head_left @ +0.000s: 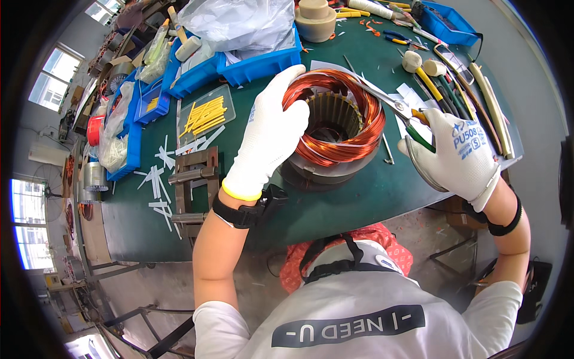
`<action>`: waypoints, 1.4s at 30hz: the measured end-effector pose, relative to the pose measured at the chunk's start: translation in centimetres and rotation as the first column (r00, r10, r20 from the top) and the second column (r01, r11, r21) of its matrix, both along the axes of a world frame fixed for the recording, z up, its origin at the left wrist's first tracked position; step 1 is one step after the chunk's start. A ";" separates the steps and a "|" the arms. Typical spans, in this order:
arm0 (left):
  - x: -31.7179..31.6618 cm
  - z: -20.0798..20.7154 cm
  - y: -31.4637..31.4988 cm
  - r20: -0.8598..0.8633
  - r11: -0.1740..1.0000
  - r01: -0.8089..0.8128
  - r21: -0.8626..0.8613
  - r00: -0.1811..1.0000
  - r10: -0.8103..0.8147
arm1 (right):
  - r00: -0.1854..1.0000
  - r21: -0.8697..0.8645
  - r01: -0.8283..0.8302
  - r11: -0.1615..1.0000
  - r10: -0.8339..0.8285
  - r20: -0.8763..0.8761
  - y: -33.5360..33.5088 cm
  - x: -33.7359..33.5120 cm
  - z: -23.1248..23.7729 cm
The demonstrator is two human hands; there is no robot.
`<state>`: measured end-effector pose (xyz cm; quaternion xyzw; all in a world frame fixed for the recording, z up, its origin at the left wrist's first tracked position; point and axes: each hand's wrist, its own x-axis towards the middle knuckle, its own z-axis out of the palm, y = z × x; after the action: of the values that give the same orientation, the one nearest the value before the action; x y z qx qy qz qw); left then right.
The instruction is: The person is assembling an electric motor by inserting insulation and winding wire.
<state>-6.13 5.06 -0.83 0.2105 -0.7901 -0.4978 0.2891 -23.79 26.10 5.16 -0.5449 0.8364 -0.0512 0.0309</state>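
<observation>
Copper wire, bundled into a thick reddish ring (pixel 369 113), sits on top of a dark metal cylinder (pixel 353 172) near the front edge of a green table (pixel 335 209). Slots line the cylinder's inner wall, visible through the ring's opening. At the ring's left side is the white-gloved left hand (pixel 269 131), its fingers curled over the rim and its thumb bent in toward the opening, gripping the wire. On the other side, the gloved right hand (pixel 463 155) has its fingers closed around the handles of a pair of scissors (pixel 399 107), whose blades point left to the ring's upper right edge; whether they touch the wire I cannot tell. Left of the left hand, white strips (pixel 156 182) lie scattered beside a metal frame (pixel 209 179), and yellow sticks (pixel 204 115) are piled on a clear tray. Blue bins (pixel 263 69) stand behind, a plastic bag (pixel 236 24) heaped over them. Two mallets (pixel 412 61) lie beyond the right hand, with pliers (pixel 402 39) farther back.
</observation>
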 end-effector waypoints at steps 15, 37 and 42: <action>0.2 1.0 -2.2 0.014 0.963 0.264 0.054 0.964 -0.265 | 0.984 0.174 -0.179 0.968 0.179 0.013 -5.1 -2.7 3.3; 4.5 0.8 -4.8 -0.400 0.963 -0.251 0.100 0.876 0.269 | 0.873 0.215 0.227 0.950 -0.297 0.387 0.0 -10.1 -5.0; 4.3 3.0 4.1 -0.111 0.642 -0.138 -0.754 0.990 0.082 | 0.966 0.199 0.246 0.949 -0.257 0.033 -0.4 -13.5 -10.5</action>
<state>-1.81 9.14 2.21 0.1011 -0.9015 -0.1092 0.4064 -37.26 25.68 -5.37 -0.4265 0.8988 0.0107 0.1012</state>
